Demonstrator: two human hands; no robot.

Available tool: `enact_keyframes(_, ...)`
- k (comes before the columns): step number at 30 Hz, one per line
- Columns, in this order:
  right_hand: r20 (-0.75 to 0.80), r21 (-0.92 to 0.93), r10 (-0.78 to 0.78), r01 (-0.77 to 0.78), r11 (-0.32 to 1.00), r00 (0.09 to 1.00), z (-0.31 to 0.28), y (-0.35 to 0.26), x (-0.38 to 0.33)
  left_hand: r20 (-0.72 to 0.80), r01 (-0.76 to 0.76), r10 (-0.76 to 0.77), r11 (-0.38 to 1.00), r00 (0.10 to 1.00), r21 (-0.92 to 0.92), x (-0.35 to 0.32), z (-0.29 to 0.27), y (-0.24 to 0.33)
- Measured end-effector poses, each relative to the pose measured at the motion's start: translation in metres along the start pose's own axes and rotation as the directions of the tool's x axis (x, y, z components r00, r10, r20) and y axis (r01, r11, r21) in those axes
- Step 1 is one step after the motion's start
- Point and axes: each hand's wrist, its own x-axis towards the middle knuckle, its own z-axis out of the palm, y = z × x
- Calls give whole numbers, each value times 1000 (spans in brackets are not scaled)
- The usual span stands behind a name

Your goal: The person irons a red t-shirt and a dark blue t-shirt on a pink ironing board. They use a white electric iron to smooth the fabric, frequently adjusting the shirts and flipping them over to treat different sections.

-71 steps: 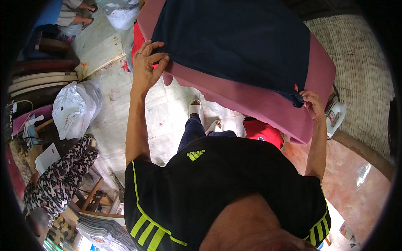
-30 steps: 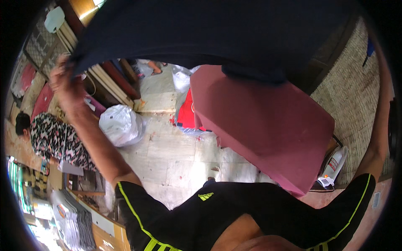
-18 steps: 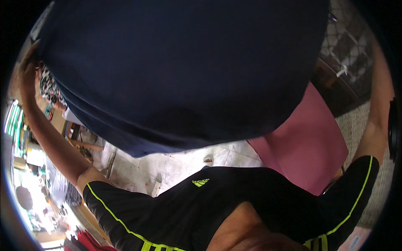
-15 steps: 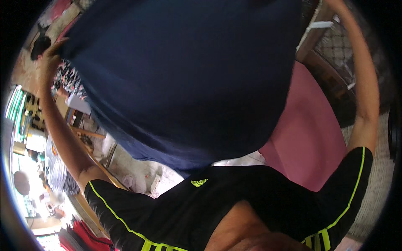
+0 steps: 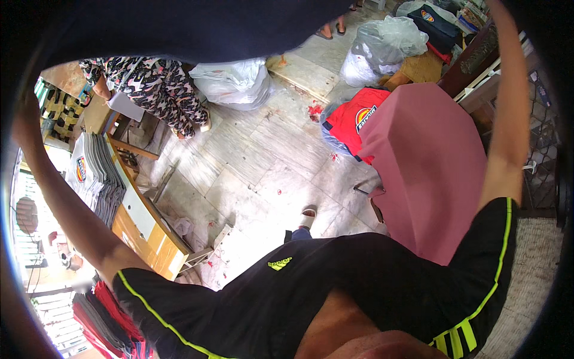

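Note:
A large dark navy cloth [image 5: 185, 29] stretches across the top of the view, held up high with its lower edge sagging in a curve. My left hand [image 5: 27, 113], dim at the far left rim, is raised at the left end of this cloth and closed on it; its fingers show poorly. On the other side my right forearm [image 5: 508, 119] reaches up along the right rim. The right hand itself lies beyond the upper edge.
A pink cloth drape [image 5: 424, 167] stands near on the right, beside a red printed fabric bundle [image 5: 353, 119]. At left, folded grey garments [image 5: 95, 179] lie on a table [image 5: 149, 230]. A person in patterned clothes [image 5: 155, 84] stands beyond, near stuffed plastic bags [image 5: 233, 84].
The navy cloth has swung upward and away, uncovering the tiled floor, bags and red bundle. My left hand has moved outward and lower in the view; the right hand remains beyond the upper edge.

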Motion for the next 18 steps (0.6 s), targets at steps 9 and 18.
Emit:
enact_keyframes(9, 985, 164, -172, -266, 950, -5, 69, -185, -398, 944, 22, 296, 955, -144, -296, -479, 3, 143)
enact_keyframes(18, 916, 277, 10, -650, 708, 400, -94, -62, -253, 871, 444, 416, 749, 262, -492, -265, -51, 143)
